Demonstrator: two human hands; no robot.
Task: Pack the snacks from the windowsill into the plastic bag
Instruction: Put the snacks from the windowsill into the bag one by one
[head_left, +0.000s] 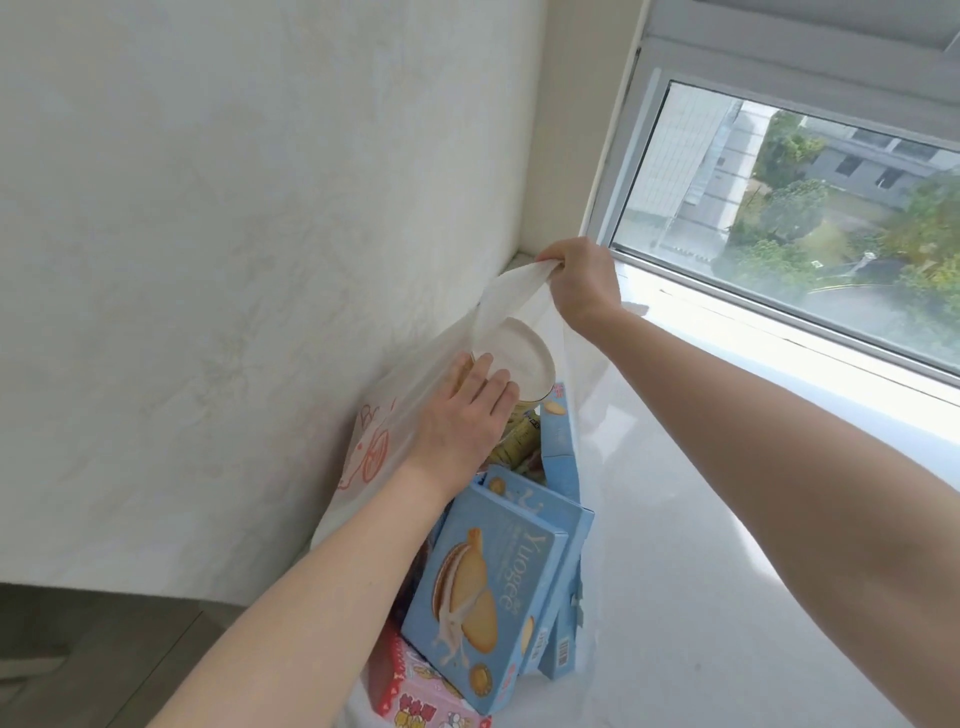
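Head view looks down on a white plastic bag (382, 436) standing on the windowsill (727, 545), against the wall (208, 208) on the left. The right hand (582, 280) is clenched round the bag's far handle and holds it up near the corner of the window (831, 208). The left hand (462, 415) reaches into the bag's mouth, fingers wrapped round a can (519, 358) just under its white lid. The can stands tilted in the far part of the bag. Blue biscuit boxes (488, 587) fill the near part, leaning on one another, and a pink box (415, 696) lies at the very near edge, partly cut off.
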